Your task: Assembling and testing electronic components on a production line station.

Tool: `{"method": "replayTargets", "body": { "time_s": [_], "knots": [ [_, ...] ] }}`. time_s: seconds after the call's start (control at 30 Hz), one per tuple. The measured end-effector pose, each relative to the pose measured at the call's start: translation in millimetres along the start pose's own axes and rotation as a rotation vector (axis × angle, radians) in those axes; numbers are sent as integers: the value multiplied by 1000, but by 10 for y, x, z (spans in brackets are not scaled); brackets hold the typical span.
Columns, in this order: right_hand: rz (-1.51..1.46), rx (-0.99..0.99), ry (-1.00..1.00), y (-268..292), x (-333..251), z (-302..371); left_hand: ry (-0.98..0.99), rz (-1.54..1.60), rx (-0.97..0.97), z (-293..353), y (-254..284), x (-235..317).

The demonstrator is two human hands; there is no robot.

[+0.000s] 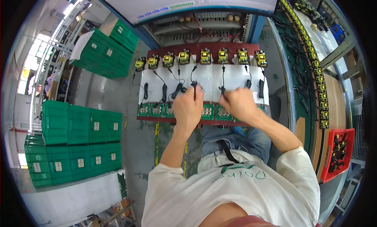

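At the middle of the red-edged bench board [201, 47], my left hand [188, 107] is closed with thumb and fingers on a bundled black cable [194, 84]. Beside it on the right, my right hand [240, 104] pinches another black cable [223, 86]. Each of these cables runs up to a small circuit board with a yellow transformer; one such board [205, 56] stands above my left hand, another [223, 55] above my right. More bundled cables [164, 92] lie on the white sheet [155, 76]. Green test boards [156, 110] line the near edge, partly hidden by my hands.
A monitor [188, 5] overhangs the back, above racked instruments [192, 28] with wiring. Stacked green crates [82, 123] stand on the left. To the right, a line of circuit boards [319, 75] runs beside black cables, with a red bin [338, 154] of parts nearer me.
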State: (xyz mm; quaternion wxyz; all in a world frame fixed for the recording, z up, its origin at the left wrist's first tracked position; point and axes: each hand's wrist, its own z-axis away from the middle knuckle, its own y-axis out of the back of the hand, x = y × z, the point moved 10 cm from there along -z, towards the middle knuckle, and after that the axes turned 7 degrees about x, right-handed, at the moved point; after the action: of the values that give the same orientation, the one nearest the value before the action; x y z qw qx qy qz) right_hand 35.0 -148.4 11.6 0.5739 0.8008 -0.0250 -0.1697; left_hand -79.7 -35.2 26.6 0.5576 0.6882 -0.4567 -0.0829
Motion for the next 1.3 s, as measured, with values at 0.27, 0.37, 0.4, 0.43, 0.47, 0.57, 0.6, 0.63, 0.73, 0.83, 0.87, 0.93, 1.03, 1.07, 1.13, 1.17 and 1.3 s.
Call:
{"method": "replayTargets", "body": {
  "time_s": [0.27, 0.37, 0.4, 0.43, 0.47, 0.57, 0.6, 0.63, 0.73, 0.83, 0.87, 0.93, 1.03, 1.07, 1.13, 1.17, 1.3],
  "knots": [
    [-266, 149, -550, 480, 1307, 628, -223, 119, -257, 100, -640, 916],
    [-96, 46, -600, 230, 1461, 1260, -347, 11, -276, 398, -942, 1155],
    [-42, 9, -611, 178, 1478, 1386, -386, -28, -277, 469, -991, 1227],
    [-44, 13, -623, 147, 1505, 1434, -397, -27, -283, 488, -1042, 1280],
    [-14, 17, -589, 131, 1479, 1424, -408, -38, -294, 495, -1086, 1323],
    [74, 34, -461, 110, 1346, 1302, -423, -81, -309, 484, -1139, 1377],
    [72, 42, -450, 113, 1361, 1282, -420, -88, -297, 465, -1141, 1380],
    [81, 35, -431, 104, 1379, 1268, -415, -75, -286, 455, -1148, 1373],
    [115, 7, -368, 89, 1408, 1201, -394, -29, -253, 410, -1145, 1327],
    [108, 77, -332, 631, 1210, 841, -300, 43, -210, 41, -599, 1537],
    [99, 101, -325, 860, 1119, 750, -253, 80, -203, -61, -391, 1588],
    [-14, 26, -305, 1008, 1163, 593, -166, 108, -122, -250, -185, 1399],
    [-179, 94, -425, 1064, 1746, 221, -35, 11, 10, -842, 78, 838],
    [-266, 250, -549, 1090, 2040, 164, -63, 3, 98, -990, -7, 599],
    [-282, 290, -623, 638, 2507, 12, -47, -133, 28, -1277, -347, 359],
    [-283, 302, -612, 591, 2429, -79, -49, -136, 44, -1385, -513, 190],
    [-1167, 109, -765, 109, 2270, -226, 44, 66, -183, -1525, -992, -4]
  ]
}}
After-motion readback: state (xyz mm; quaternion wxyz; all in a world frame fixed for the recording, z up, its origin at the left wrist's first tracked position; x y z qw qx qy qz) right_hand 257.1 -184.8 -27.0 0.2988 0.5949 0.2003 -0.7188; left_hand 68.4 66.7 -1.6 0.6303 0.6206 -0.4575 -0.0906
